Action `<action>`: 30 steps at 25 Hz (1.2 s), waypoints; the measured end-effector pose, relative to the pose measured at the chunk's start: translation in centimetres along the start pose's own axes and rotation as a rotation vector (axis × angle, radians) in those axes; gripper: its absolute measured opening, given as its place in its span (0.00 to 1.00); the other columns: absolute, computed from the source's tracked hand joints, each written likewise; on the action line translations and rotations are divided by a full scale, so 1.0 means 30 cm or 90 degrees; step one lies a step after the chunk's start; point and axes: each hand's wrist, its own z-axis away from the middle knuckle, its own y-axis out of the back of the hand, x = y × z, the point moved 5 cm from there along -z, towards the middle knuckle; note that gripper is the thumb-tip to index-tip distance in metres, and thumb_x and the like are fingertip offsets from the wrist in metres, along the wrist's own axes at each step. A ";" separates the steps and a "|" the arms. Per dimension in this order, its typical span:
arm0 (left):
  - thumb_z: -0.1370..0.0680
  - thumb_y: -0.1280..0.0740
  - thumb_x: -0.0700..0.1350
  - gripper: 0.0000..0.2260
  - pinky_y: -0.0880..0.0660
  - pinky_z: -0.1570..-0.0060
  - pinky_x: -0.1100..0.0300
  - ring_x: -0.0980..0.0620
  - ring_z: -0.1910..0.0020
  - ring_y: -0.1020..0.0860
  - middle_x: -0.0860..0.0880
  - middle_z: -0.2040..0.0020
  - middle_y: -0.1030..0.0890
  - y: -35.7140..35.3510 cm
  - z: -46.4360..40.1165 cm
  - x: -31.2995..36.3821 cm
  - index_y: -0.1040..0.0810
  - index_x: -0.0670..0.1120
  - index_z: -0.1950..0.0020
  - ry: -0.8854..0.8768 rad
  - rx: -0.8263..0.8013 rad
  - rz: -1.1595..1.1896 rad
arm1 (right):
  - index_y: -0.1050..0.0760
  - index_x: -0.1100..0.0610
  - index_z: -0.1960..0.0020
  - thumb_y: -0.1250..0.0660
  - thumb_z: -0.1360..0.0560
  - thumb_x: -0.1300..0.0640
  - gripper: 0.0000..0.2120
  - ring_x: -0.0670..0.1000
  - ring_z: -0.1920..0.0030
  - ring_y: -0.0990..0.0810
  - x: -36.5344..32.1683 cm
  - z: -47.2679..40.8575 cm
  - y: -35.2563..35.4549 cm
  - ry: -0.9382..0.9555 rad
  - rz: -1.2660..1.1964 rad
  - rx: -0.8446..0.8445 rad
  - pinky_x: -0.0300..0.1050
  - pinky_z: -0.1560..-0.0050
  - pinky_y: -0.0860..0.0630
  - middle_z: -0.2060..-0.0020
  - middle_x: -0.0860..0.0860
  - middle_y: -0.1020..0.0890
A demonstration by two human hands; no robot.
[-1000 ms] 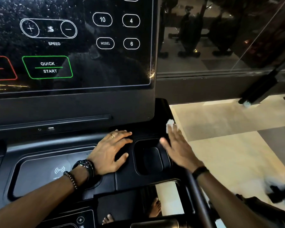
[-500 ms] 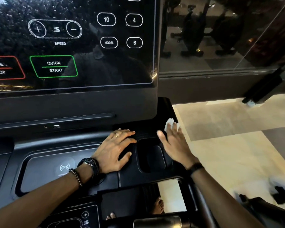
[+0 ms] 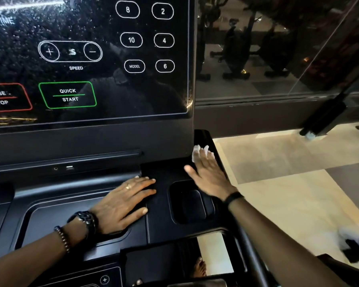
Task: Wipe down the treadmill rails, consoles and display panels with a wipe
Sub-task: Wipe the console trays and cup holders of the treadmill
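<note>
Two hands are lying on the black plastic treadmill console (image 3: 166, 206). We are noting the left hand (image 3: 122, 201) resting flat, fingers straight, holding nothing. The right hand (image 3: 207, 175) is pressing a crumpled white wipe (image 3: 197, 151) under extended fingers against the console's right rear corner, just beside the glossy black display panel (image 3: 112, 69).

The right hand (image 3: 208, 175) presses a white wipe (image 3: 198, 152) flat against the treadmill console (image 3: 164, 175) at its far right corner, just below the display panel (image 3: 87, 59); the left hand (image 3: 122, 201) rests flat, fingers spread, left of the cup recess (image 3: 192, 201)
</note>
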 end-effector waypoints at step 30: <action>0.19 0.42 0.60 0.24 0.37 0.26 0.49 0.47 0.26 0.33 0.47 0.26 0.31 0.039 0.032 -0.044 0.29 0.47 0.28 0.055 0.026 0.043 | 0.61 0.59 0.18 0.59 0.16 0.35 0.37 0.55 0.19 0.64 -0.453 0.386 -0.079 0.231 0.007 -0.009 0.55 0.20 0.56 0.19 0.54 0.61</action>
